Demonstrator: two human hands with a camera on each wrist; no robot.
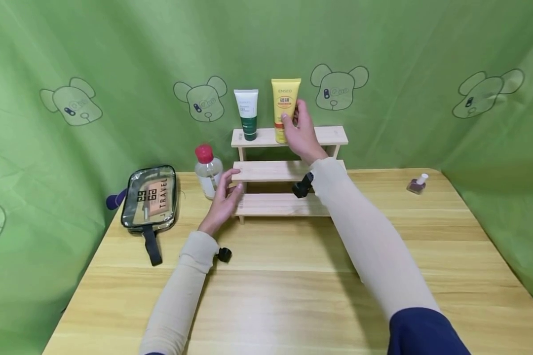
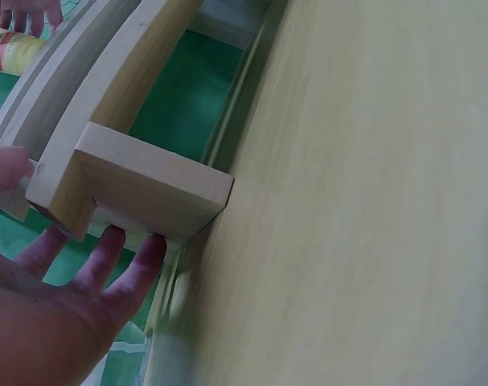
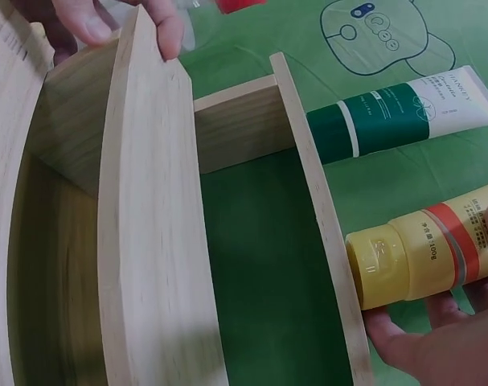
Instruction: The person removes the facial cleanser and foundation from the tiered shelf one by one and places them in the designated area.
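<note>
A wide wooden table (image 1: pixel 293 296) is seen in front of a green cloth backdrop (image 1: pixel 115 49), and a large bare area of the table is left open near the person, in front of the rack. A three-step wooden rack (image 1: pixel 288 170) is placed near the back edge of the table, at the middle. On its top step a yellow tube (image 1: pixel 285 101) is stood upright on its cap, close to the front edge of the step, and a white and green tube (image 1: pixel 247 113) is stood just beside it to the left. The yellow tube is held by the right hand (image 1: pixel 299 130), with fingers and thumb curled around its lower part. The left hand (image 1: pixel 224 199) is kept at the left end of the rack, with fingers nearly straight and spread; the edge of the middle step is touched by the fingertips, and nothing is gripped. A clear travel pouch (image 1: pixel 150 197) is laid near the left edge of the table. A clear bottle with a red cap (image 1: pixel 208 170) is stood between the pouch and the rack, just beside the left hand. A small nail polish bottle (image 1: pixel 417 183) is placed well apart, near the right edge.
</note>
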